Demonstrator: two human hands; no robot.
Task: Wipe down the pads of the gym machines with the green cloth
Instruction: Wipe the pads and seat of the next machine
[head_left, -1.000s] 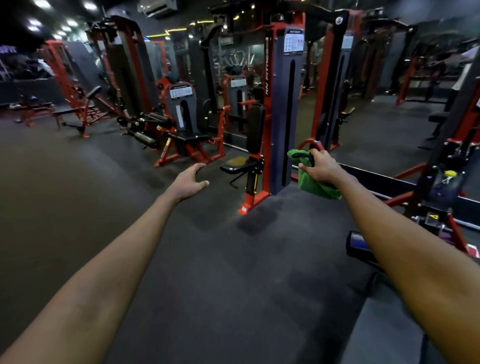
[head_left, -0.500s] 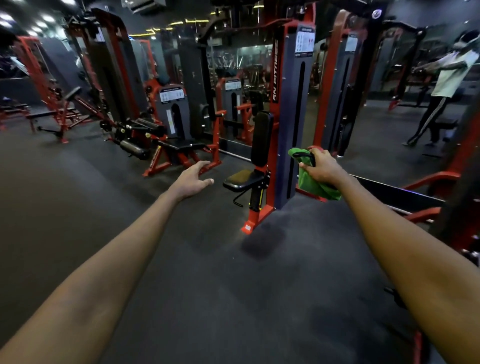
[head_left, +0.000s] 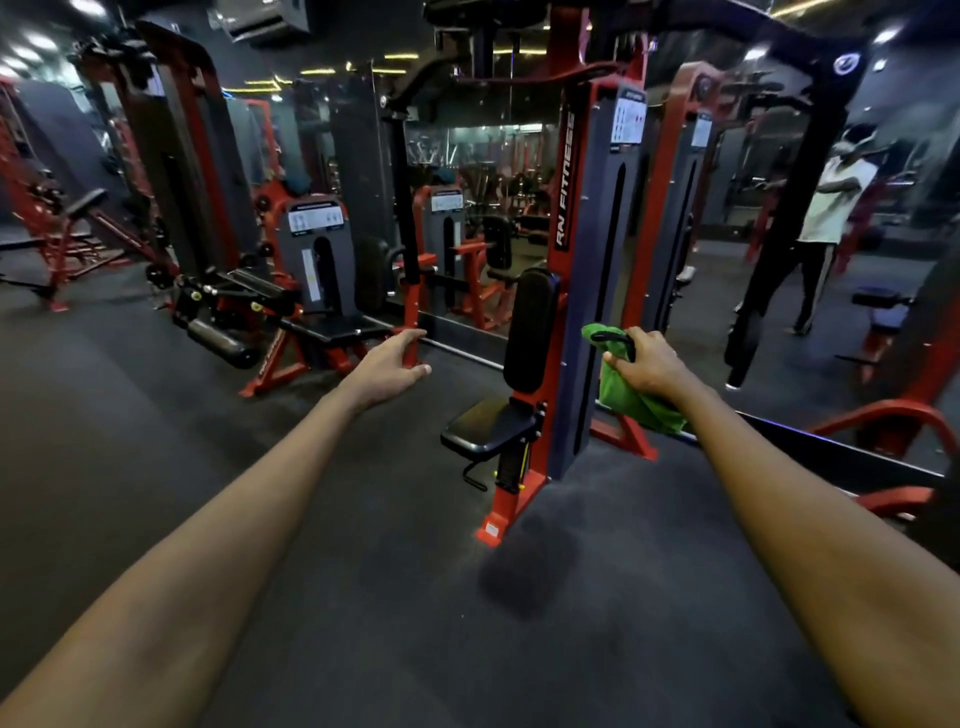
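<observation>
Our right hand grips the green cloth ready; just left of it waits the back pad; our left hand is open, empty.

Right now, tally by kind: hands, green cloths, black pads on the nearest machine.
Hands: 2, left hand and right hand
Cloths: 1, green cloth
Pads: 2, back pad and seat pad
Total: 5
</observation>
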